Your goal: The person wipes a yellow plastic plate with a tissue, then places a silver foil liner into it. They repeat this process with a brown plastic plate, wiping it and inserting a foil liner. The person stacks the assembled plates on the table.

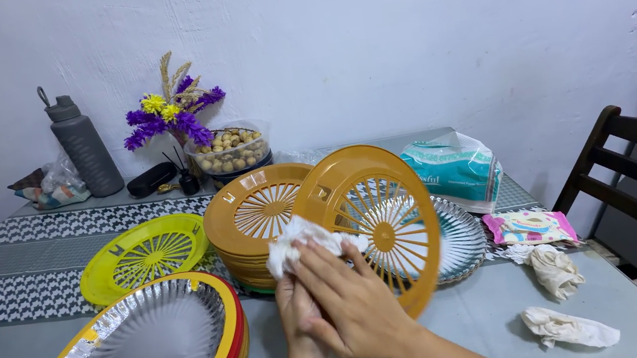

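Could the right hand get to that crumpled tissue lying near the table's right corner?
Probably yes. The right hand is busy pressing a white cloth on the orange holder, but bare table lies between it and the tissue.

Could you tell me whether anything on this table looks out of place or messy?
Two crumpled used tissues lie loose on the table at the right, beside a small wipes packet. Otherwise nothing stands out: the plate holders sit in tidy stacks.
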